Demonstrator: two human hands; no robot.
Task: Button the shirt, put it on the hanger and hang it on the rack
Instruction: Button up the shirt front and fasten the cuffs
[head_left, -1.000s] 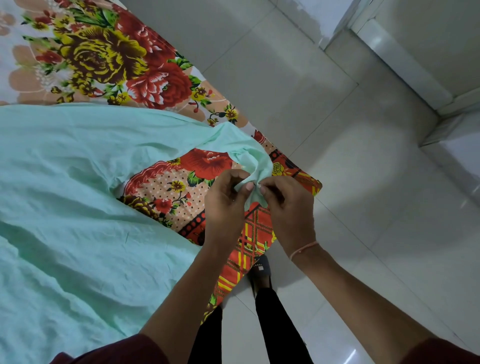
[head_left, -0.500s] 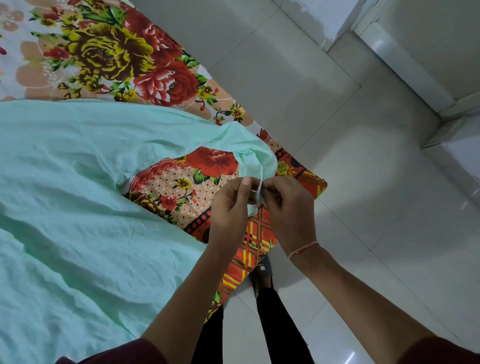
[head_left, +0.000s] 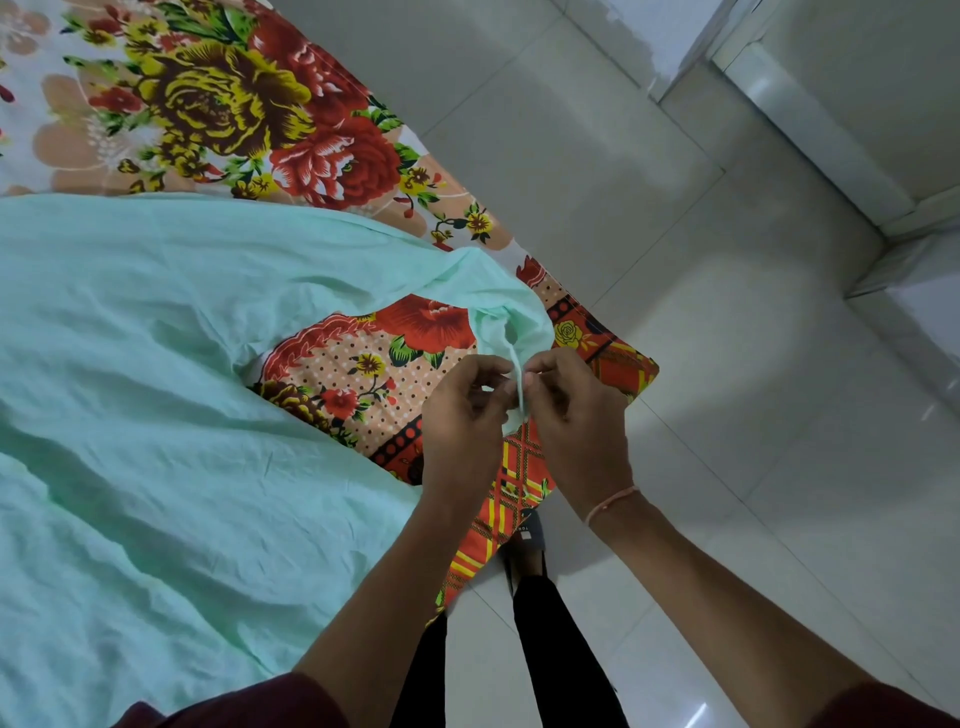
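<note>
A mint-green shirt (head_left: 156, 389) lies spread over a floral bedsheet (head_left: 223, 109), filling the left half of the head view. One sleeve runs right to the bed's corner, where its cuff (head_left: 511, 332) is lifted off the sheet. My left hand (head_left: 462, 415) and my right hand (head_left: 576, 410) meet at that cuff, each pinching one thin edge of it between thumb and fingers. The button itself is hidden by my fingers. No hanger or rack is in view.
The bed's corner (head_left: 623, 364) ends just right of my hands. Beyond it is pale tiled floor (head_left: 727, 415), with a white step or ledge (head_left: 831, 130) at the upper right. My legs and one dark shoe (head_left: 530, 540) stand against the bed edge.
The bunched cuff has been drawn out into a thin upright edge between my fingertips. Both hands stayed at the bed corner; the view shifted slightly.
</note>
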